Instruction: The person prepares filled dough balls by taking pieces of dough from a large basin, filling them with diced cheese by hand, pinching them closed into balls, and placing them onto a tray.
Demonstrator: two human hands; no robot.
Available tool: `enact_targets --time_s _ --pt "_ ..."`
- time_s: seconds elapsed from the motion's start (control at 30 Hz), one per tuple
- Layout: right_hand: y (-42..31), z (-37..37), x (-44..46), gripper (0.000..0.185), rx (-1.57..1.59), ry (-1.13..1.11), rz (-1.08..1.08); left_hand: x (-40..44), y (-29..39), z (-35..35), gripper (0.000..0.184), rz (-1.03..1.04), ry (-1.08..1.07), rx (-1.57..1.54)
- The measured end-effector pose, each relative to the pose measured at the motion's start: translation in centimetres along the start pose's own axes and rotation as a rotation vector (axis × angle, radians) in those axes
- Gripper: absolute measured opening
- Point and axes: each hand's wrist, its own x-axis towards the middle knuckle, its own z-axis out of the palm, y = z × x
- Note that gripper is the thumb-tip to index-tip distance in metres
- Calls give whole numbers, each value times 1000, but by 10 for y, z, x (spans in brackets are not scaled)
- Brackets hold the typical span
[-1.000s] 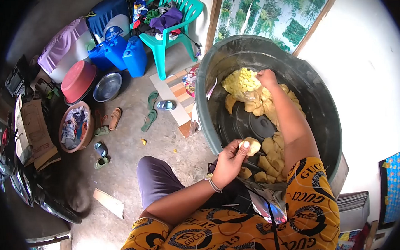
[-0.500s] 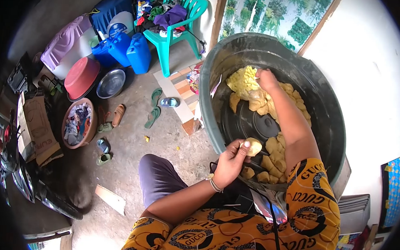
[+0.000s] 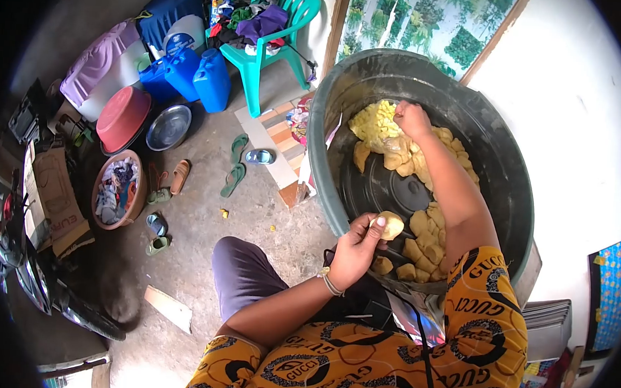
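My left hand [image 3: 355, 250] pinches a flattened round of dough [image 3: 392, 227] between thumb and fingers, over the near rim of a big dark plastic tub [image 3: 319, 145]. Inside the tub, my right hand [image 3: 414, 121] is curled closed at the right edge of a clear plastic bag of small yellow pieces [image 3: 374, 124]. Its fingertips are hidden, so what they grip does not show. The bag rests on balls of dough [image 3: 427, 244], which lie in a curve around the tub's floor. My right forearm covers some of them.
A green plastic chair [image 3: 251, 64] piled with clothes stands at the back, beside blue jerrycans [image 3: 211, 82]. Basins, including a pink one [image 3: 122, 121], and a tub of laundry [image 3: 138, 209] are at left. Slippers [image 3: 234, 180] lie on the concrete floor. A motorbike wheel [image 3: 90, 316] is at lower left.
The view has shifted slightly. My right hand has curled more tightly at the bag's edge. My left hand still has the dough round in about the same place.
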Motion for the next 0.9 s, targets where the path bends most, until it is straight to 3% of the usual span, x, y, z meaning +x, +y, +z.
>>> enact_targets --time_s 0.23,0.43,0.47,0.57,0.73,0.83,0.9 --pt "6 -3 10 21 276 87 37 -1 -2 -2 32 2 7 -8" --pt "12 -27 7 17 600 -6 148 2 0 -1 30 -39 38 -60" --pt "4 -43 -1 17 731 -124 219 2 1 -1 30 -50 48 -70" --pt "-15 -87 -40 21 992 -319 164 6 -2 -2 26 -70 39 -185" --pt "-65 -150 -140 22 997 -553 -10 9 0 0 23 -84 20 -251" --pt "-81 -161 -190 23 947 -689 -22 7 5 7 19 -65 8 -255" --pt "-81 -155 -208 22 899 -703 -142 6 8 14 19 -35 -27 -240"
